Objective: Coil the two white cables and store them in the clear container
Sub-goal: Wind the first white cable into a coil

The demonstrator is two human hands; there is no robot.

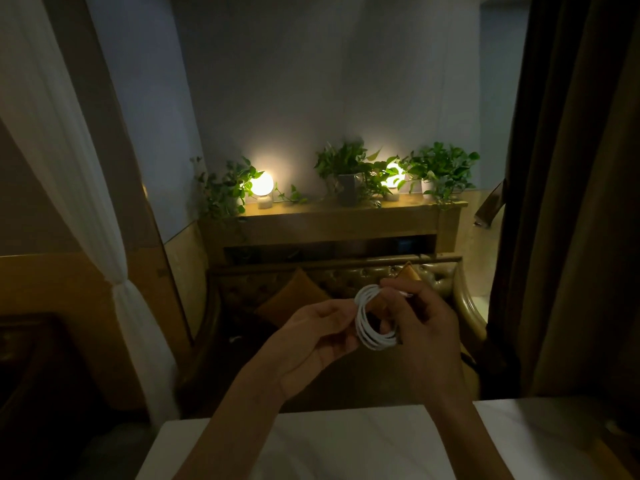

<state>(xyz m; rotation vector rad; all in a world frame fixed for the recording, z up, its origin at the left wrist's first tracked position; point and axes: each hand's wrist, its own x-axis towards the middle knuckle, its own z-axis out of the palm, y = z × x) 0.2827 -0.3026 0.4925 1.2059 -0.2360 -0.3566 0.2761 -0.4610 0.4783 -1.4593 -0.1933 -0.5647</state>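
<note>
White cable (pixel 375 342), wound into a small round coil of several loops, is held up in the air between both hands, beyond the near white worktop (pixel 346 445) and touching no surface. The left hand (pixel 311 341) comes in palm up, its fingers curled, and pinches the left side of the coil between thumb and fingertips. The right hand (pixel 426 334) is curled around the right side of the coil, with fingers passing through or behind the loops. A short white end of the cable sticks out at the top by its forefinger, though how that end is gripped cannot be told in the dim light. Both forearms reach forward over the worktop.

Behind the hands stands a dark tufted sofa (pixel 443 275) with an orange cushion (pixel 294 296). Farther back, a wooden shelf (pixel 332 216) carries two lit globe lamps (pixel 261 184) and leafy potted plants (pixel 346 168). A white curtain (pixel 69 150) hangs at the left and a dark curtain (pixel 571 202) at the right.
</note>
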